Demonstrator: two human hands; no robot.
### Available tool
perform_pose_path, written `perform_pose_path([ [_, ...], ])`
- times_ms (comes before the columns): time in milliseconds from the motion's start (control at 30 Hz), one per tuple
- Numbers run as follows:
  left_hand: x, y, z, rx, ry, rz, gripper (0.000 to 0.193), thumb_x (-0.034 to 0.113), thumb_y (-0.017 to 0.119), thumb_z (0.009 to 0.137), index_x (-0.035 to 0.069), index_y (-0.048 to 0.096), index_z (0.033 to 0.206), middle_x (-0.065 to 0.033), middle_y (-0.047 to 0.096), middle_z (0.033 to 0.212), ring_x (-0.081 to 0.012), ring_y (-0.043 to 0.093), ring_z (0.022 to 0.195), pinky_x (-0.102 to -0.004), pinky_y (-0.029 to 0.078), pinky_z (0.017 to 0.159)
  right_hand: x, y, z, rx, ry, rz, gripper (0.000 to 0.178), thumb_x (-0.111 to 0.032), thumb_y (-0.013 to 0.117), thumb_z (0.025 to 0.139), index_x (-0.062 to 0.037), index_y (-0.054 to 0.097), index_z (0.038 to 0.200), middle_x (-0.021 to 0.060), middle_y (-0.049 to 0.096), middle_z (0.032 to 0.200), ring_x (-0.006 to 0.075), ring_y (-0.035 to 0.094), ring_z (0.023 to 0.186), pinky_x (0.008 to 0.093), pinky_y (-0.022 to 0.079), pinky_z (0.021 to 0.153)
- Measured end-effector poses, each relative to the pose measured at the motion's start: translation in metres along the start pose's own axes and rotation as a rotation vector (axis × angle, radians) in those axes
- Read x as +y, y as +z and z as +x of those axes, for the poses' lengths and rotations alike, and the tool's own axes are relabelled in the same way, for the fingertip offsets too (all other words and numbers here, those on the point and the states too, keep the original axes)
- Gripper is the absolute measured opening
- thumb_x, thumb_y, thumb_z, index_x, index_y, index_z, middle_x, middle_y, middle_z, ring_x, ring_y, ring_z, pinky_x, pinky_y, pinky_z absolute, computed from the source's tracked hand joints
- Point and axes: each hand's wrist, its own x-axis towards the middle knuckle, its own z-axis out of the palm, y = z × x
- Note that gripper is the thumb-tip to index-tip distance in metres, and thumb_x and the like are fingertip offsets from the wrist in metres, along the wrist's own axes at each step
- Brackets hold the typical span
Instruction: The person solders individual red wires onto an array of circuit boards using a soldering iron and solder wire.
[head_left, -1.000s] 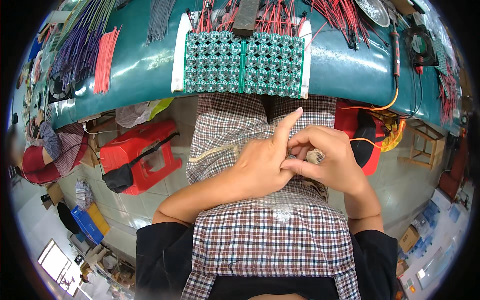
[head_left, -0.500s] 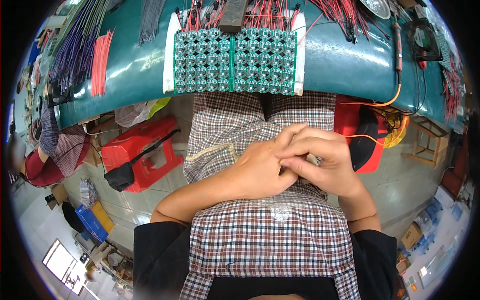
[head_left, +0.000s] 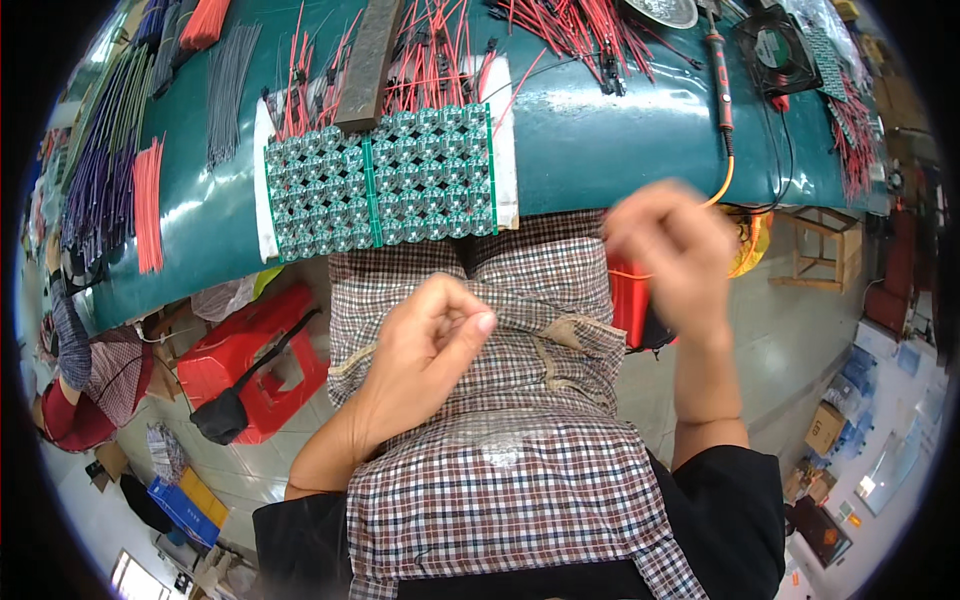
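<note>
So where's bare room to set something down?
Green tabletop is bare between the circuit boards and soldering iron, and between the boards and the front left red bundle. Beyond the boards, wires and a dark bar crowd it.

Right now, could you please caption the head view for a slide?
Left hand over checked apron, right hand blurred, green circuit boards beyond.

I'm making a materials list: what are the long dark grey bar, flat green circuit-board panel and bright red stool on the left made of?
Long dark grey bar: maybe metal or stone; dull, mottled face, straight edges.
Flat green circuit-board panel: probably coated fibreglass; green with small shiny spots.
Bright red stool: likely plastic; smooth, shiny, evenly coloured.
</note>
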Motion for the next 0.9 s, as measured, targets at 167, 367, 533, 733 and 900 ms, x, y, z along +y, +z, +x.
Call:
perform_pose_path([
  [167,0.024,-0.025,-0.011,0.299,0.286,0.362,0.005,0.002,0.067,0.094,0.000,0.063,0.092,-0.0010,0.059,0.080,-0.0064,0.054,0.070,-0.0223,0.044,0.063,0.089,-0.120,0.075,0.362,-0.257,-1.043,0.038,0.000,0.062,0.091,-0.0159,0.067,0.125,0.0066,0.064,0.096,0.0262,0.064,0.083,0.0356,0.053,0.071],
  [367,0.055,-0.067,-0.052,0.576,0.221,0.450,0.004,0.002,0.064,0.096,0.001,0.062,0.093,0.0034,0.055,0.081,-0.0020,0.048,0.068,-0.0178,0.036,0.060,0.150,-0.172,0.121,0.001,-0.501,-1.366,0.052,0.002,0.058,0.085,-0.0196,0.065,0.132,0.0057,0.060,0.094,0.0248,0.061,0.088,0.0378,0.052,0.079],
  [533,0.035,-0.056,-0.048,0.515,0.133,0.498,0.005,-0.002,0.068,0.092,-0.001,0.064,0.094,-0.0005,0.057,0.082,-0.0053,0.054,0.070,-0.0191,0.042,0.061,0.153,-0.180,0.127,0.094,-0.520,-1.036,0.048,0.005,0.059,0.086,-0.0134,0.063,0.130,0.0100,0.068,0.117,0.0254,0.066,0.111,0.0332,0.053,0.093],
  [733,0.018,-0.031,-0.011,0.475,0.249,0.536,0.007,0.003,0.074,0.087,0.005,0.070,0.091,-0.0051,0.062,0.085,-0.0126,0.063,0.068,-0.0265,0.049,0.053,0.053,-0.091,0.056,0.517,-0.458,-0.255,0.021,0.005,0.070,0.091,-0.0005,0.059,0.107,0.0177,0.071,0.098,0.0264,0.069,0.086,0.0367,0.057,0.083],
  [900,0.007,-0.025,0.008,0.476,0.323,0.687,0.009,0.005,0.077,0.083,0.008,0.070,0.087,-0.0022,0.061,0.083,-0.0121,0.059,0.058,-0.0270,0.046,0.050,-0.010,-0.003,-0.015,0.254,-0.513,-0.111,0.025,-0.002,0.070,0.089,-0.0056,0.046,0.095,0.0036,0.048,0.072,0.0134,0.043,0.063,0.0306,0.041,0.061],
])
